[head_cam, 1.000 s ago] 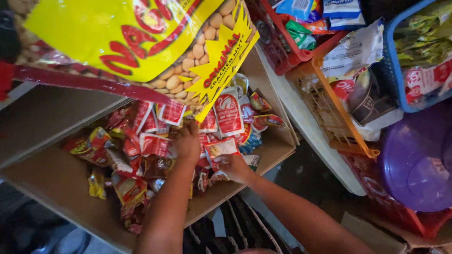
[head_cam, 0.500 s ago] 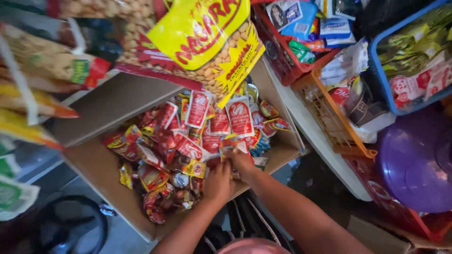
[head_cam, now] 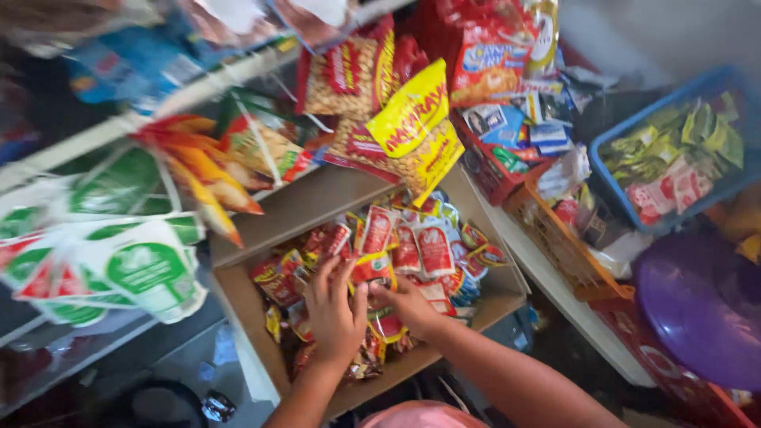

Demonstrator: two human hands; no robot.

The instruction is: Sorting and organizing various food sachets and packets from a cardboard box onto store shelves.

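Red sachets lie just beyond the left hand's spread fingers, long axes pointing away; the right hand pinches 1 sachet.

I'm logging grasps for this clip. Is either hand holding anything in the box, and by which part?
Both hands, left hand and right hand, rest on the small red snack sachets in the brown cardboard box. Whether either has closed a grip on one cannot be told.

Red-and-white sachets with yellow edges fill the plain brown cardboard box (under both hands). Above them hangs a yellow bag lettered red; right, a blue basket and purple lid.
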